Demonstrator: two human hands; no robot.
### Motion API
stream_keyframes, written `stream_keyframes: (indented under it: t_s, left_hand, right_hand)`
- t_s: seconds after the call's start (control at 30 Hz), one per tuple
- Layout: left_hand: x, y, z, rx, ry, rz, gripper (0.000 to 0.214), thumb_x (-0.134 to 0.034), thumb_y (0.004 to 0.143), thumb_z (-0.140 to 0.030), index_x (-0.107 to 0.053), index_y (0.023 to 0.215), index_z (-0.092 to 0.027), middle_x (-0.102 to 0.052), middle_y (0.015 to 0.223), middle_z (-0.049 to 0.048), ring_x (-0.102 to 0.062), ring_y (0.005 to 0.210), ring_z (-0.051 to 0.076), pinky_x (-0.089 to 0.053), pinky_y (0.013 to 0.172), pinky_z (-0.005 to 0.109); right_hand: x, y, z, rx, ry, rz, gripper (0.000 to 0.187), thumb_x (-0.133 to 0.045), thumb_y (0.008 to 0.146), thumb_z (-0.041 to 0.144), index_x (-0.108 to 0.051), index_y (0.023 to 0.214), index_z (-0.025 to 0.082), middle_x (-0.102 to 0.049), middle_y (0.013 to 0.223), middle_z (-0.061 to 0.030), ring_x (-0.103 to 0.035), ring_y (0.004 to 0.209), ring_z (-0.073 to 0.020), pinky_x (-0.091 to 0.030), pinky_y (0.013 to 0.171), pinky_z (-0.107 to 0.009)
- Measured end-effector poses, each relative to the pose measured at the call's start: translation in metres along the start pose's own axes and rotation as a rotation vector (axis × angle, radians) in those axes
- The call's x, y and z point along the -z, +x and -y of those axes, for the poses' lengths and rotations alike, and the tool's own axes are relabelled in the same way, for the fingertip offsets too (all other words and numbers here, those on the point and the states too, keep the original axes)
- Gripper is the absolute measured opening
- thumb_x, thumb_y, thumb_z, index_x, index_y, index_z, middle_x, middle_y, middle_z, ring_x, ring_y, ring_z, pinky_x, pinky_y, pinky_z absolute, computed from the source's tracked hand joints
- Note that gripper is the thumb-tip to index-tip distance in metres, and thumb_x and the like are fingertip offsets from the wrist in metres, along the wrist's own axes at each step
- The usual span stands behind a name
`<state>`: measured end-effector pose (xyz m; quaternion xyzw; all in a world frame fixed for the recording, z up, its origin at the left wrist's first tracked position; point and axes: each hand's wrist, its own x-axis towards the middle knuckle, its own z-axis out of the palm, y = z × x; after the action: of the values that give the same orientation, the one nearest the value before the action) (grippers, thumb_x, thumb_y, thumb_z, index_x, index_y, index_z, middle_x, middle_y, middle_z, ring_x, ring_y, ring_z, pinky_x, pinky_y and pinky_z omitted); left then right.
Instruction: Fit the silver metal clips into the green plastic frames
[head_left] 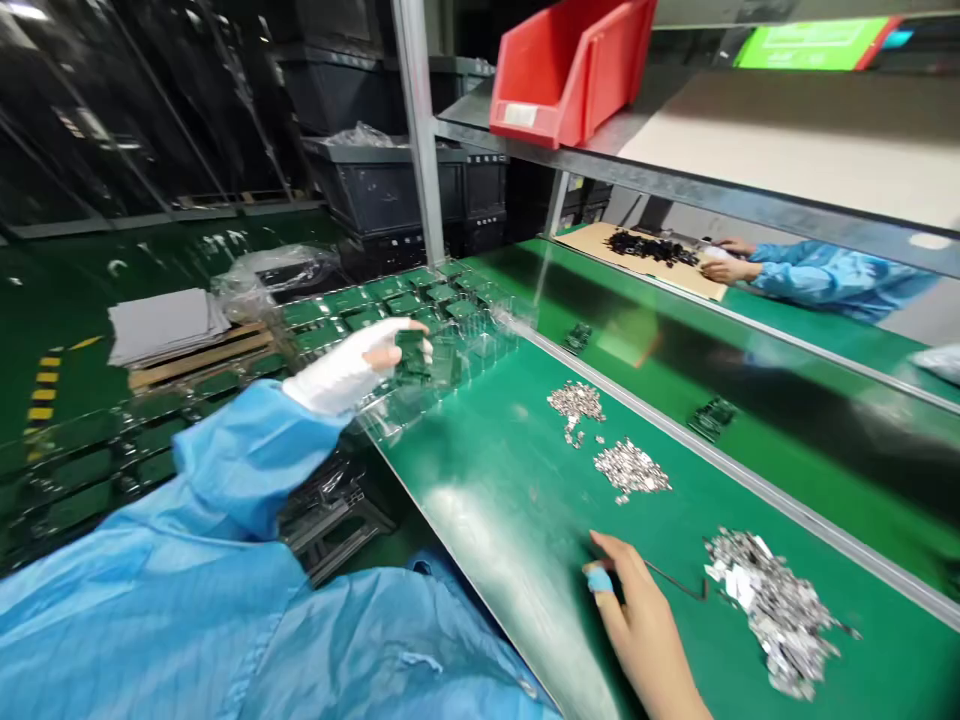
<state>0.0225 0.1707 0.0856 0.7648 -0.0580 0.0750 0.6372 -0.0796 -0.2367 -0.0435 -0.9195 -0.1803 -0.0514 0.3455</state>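
Observation:
My left hand [367, 360], in a white glove with bare fingertips, reaches over a clear plastic tray [465, 365] at the table's far left end. Its thumb and fingers curve around a small dark green board [412, 352], blurred by motion. My right hand [637, 620] is above the green tabletop [480, 500], with blue tape round one digit. Its fingers are closed on a thin dark rod with a bent end [686, 588], which sticks out to the right. Right of that hand lies a heap of shiny metal parts [780, 610]; two smaller heaps [631, 467] [576, 400] lie farther off.
Behind a metal rail [645, 408], two circuit boards [712, 418] [577, 337] lie on a green strip. A red bin [570, 75] stands on the overhead shelf. Across the way, a co-worker's hands [731, 265] are beside black parts [652, 246]. Dark crates [382, 190] stand behind.

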Motion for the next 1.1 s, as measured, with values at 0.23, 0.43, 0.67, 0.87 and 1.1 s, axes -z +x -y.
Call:
stream_keyframes:
  t_s: [0.23,0.43,0.67,0.87,1.1]
  left_hand:
    - [-0.154,-0.044,0.063,0.197,-0.584,0.538,0.051,-0.070,0.075,-0.044,-0.051,0.115,-0.019,-0.064,0.108,0.0101,-0.063,0.098,0.026,-0.050,0.088,0.042]
    - [-0.210,-0.087,0.080,-0.434,0.224,0.349,0.051,-0.068,0.071,-0.024,-0.049,0.118,-0.019,-0.056,0.121,0.0137,-0.054,0.114,0.029,-0.042,0.099,0.047]
    - [-0.194,-0.042,0.055,-0.496,0.504,0.328,0.036,-0.054,0.082,-0.039,-0.055,0.110,-0.017,-0.062,0.106,0.0099,-0.059,0.098,0.024,-0.048,0.089,0.039]
    - [-0.220,0.044,0.058,-0.461,1.143,0.520,0.024,-0.045,0.089,-0.024,-0.069,0.089,-0.018,-0.065,0.093,0.0080,-0.058,0.094,0.023,-0.043,0.080,0.035]
    - [-0.249,0.047,0.066,-0.434,1.246,0.562,0.017,-0.055,0.081,-0.020,-0.070,0.085,-0.012,-0.063,0.093,0.0148,-0.058,0.094,0.029,-0.041,0.077,0.038]
  right_hand:
    - [0.001,0.000,0.010,-0.194,0.362,-0.005,0.037,-0.048,0.088,0.031,-0.052,0.123,0.022,-0.064,0.109,-0.0109,-0.064,0.093,-0.0203,-0.052,0.088,-0.039]
    - [-0.007,0.001,0.007,-0.309,0.806,0.018,0.060,-0.049,0.089,0.045,-0.030,0.142,0.024,-0.053,0.128,-0.0134,-0.064,0.100,-0.0193,-0.053,0.086,-0.036]
    - [0.010,0.002,0.022,-0.074,0.113,-0.066,0.063,-0.059,0.080,0.023,-0.040,0.140,0.024,-0.052,0.129,-0.0110,-0.050,0.117,-0.0258,-0.044,0.101,-0.046]
    - [0.006,0.004,0.025,-0.020,-0.145,0.020,0.066,-0.059,0.077,0.018,-0.040,0.140,0.021,-0.048,0.135,-0.0140,-0.047,0.118,-0.0312,-0.044,0.100,-0.051]
    - [0.008,0.002,0.024,0.021,-0.109,-0.040,0.064,-0.059,0.080,0.025,-0.037,0.139,0.016,-0.045,0.138,-0.0166,-0.044,0.125,-0.0313,-0.033,0.107,-0.059]
